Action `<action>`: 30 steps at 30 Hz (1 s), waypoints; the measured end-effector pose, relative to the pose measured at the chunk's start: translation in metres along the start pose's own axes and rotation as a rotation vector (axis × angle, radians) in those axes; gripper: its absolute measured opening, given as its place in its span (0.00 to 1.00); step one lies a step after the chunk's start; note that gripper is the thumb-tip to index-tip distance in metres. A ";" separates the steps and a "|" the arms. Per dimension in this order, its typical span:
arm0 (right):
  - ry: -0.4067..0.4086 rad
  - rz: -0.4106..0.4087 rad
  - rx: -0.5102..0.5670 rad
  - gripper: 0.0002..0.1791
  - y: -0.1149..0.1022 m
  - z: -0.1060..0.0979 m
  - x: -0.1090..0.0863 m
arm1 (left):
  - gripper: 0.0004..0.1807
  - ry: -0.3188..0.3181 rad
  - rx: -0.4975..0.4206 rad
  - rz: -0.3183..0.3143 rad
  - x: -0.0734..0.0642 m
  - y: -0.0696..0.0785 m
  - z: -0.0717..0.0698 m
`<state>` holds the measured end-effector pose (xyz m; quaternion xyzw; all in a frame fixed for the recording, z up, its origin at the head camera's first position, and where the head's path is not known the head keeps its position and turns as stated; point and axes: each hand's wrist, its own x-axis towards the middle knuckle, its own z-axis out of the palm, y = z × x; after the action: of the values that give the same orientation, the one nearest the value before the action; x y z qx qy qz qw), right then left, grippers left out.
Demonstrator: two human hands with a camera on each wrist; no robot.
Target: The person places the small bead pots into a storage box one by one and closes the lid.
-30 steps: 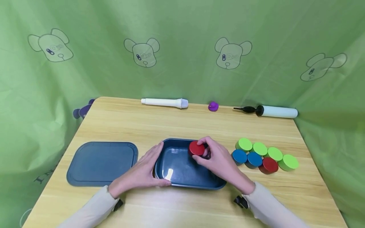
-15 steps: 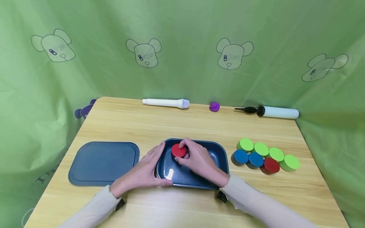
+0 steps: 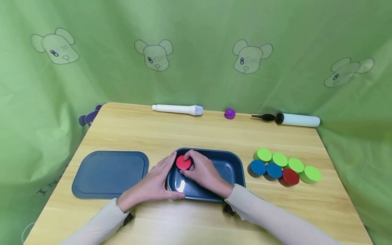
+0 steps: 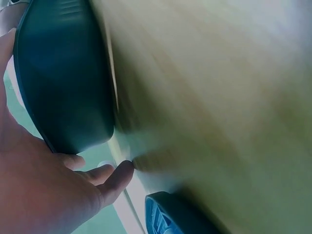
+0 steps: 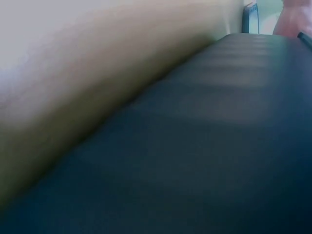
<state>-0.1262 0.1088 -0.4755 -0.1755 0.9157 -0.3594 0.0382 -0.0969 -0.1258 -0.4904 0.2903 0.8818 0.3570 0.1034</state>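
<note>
**Between the right fingers, one red block (image 3: 182,163); outside the tray (image 3: 226,166), seven more**

In the head view, the right hand (image 3: 200,170) pinches the red block between thumb and fingers, inside the tray near its left end. The left hand (image 3: 156,180) holds nothing up: its fingers lie extended along that end, the thumb apart at the near rim. Left of those fingers, the lid (image 3: 111,174) lies flat on the bench (image 3: 199,221), off the tray. Well to the right of the right fingers stand four green blocks (image 3: 279,160), two blue blocks (image 3: 257,168) and another red block (image 3: 289,177), close together. No further block shows in the tray, though the right hand hides part of its floor. The placing seems at an early stage: one block is inside but not released, seven sit outside, and the lid is not on.

In the left wrist view, the tray's outer wall stands against the left hand, with some fingertips free beyond its corner.

In the right wrist view, a blurred dark wall fills much of the foreground; neither the right fingers nor their block can be made out, so the grip cannot be told from here.
</note>
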 end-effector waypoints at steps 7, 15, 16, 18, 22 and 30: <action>0.008 0.016 0.060 0.21 -0.004 0.000 -0.001 | 0.75 0.004 0.001 0.007 0.000 0.000 0.000; -0.018 0.089 0.122 0.25 -0.006 -0.005 -0.004 | 0.75 -0.005 -0.002 0.001 0.000 0.001 -0.001; -0.019 0.099 0.132 0.25 -0.006 -0.006 -0.005 | 0.75 -0.006 -0.003 0.000 0.000 0.001 -0.001; -0.019 0.118 0.150 0.25 -0.007 -0.009 -0.006 | 0.75 -0.008 -0.004 -0.001 0.000 0.001 -0.001; -0.004 0.146 0.167 0.25 -0.006 -0.015 -0.009 | 0.75 -0.008 0.002 -0.002 0.000 0.002 -0.002; 0.036 0.176 0.187 0.25 -0.003 -0.035 -0.020 | 0.76 -0.008 0.005 0.006 0.001 0.001 -0.001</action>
<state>-0.1140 0.1366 -0.4488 -0.0835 0.8906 -0.4417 0.0693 -0.0973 -0.1248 -0.4891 0.2947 0.8814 0.3539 0.1049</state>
